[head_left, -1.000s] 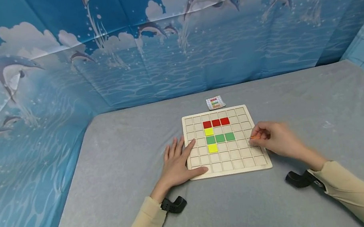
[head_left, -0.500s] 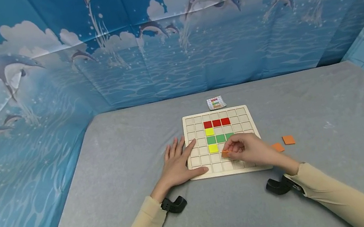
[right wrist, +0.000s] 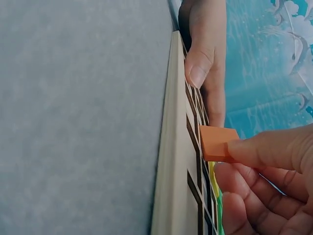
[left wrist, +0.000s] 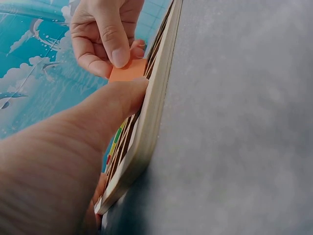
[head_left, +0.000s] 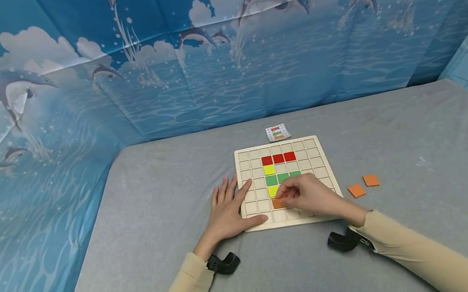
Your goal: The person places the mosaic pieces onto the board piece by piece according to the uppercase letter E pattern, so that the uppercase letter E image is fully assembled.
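A light wooden grid board (head_left: pixel 262 224) lies on the grey table. Three red tiles (head_left: pixel 278 158), two yellow tiles (head_left: pixel 269 169) and a row of green tiles (head_left: pixel 271 180) sit in its cells. My right hand (head_left: pixel 311 196) pinches an orange tile (right wrist: pixel 217 143) between thumb and finger, tilted at a cell just below the lower yellow tile. In the left wrist view that orange tile stands slightly angled against the board. My left hand (head_left: pixel 227 215) rests spread over the board's left edge, thumb and index finger on its surface.
Two loose orange tiles (head_left: pixel 357 190) lie on the table right of the board. Behind it is a small card (head_left: pixel 277 132) printed with a coloured grid pattern. A blue dolphin-print curtain (head_left: pixel 224 90) hangs beyond the table's far edge.
My right hand has carried the orange tile leftward from the board's right edge to beneath the lower yellow tile. Two loose orange tiles have come into sight. The left hand stays put.
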The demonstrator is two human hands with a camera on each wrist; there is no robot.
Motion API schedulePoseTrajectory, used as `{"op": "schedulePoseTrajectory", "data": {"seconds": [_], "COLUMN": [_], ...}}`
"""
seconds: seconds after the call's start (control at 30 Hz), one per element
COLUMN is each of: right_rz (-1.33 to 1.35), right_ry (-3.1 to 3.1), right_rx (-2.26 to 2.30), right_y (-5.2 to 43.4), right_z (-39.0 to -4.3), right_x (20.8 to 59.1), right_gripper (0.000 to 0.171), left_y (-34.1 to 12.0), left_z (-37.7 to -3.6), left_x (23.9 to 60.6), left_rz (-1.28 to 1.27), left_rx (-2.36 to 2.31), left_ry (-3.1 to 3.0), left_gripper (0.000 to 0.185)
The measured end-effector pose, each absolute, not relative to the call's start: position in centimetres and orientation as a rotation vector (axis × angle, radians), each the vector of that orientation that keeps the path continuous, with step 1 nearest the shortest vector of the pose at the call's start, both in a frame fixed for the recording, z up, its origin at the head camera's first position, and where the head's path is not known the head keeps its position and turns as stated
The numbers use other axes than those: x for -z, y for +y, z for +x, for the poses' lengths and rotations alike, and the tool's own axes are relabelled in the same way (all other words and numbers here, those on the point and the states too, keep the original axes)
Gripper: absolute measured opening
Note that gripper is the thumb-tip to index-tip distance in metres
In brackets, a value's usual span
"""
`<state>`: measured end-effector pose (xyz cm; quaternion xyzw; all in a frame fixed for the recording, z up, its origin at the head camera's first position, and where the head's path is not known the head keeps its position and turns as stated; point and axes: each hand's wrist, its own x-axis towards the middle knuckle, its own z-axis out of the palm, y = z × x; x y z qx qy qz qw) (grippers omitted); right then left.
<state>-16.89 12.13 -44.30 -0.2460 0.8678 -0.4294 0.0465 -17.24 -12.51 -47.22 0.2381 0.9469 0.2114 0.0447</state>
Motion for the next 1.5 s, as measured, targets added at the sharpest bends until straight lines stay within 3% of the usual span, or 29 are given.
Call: {"op": "schedulePoseTrajectory", "data": {"seconds": [1.17, 1.5], "right_rz": [-0.901, -0.91], "right_ry": [2.796, 2.757], "right_rx": [1.085, 1.221], "right_y": [12.1, 14.6], "right_z": [-16.7, -16.6], "right_x": [44.9, 44.3], "right_gripper": [0.016, 0.012], "left_y": [-12.6, -12.5], "left_z": [-17.2, -17.2], "left_x": [47.3, 47.1], "left_rz": [0.729, 0.73], "left_rx": [-0.635, -0.648], "left_ry": [2.894, 2.892], "left_gripper": [0.092, 0.092]}}
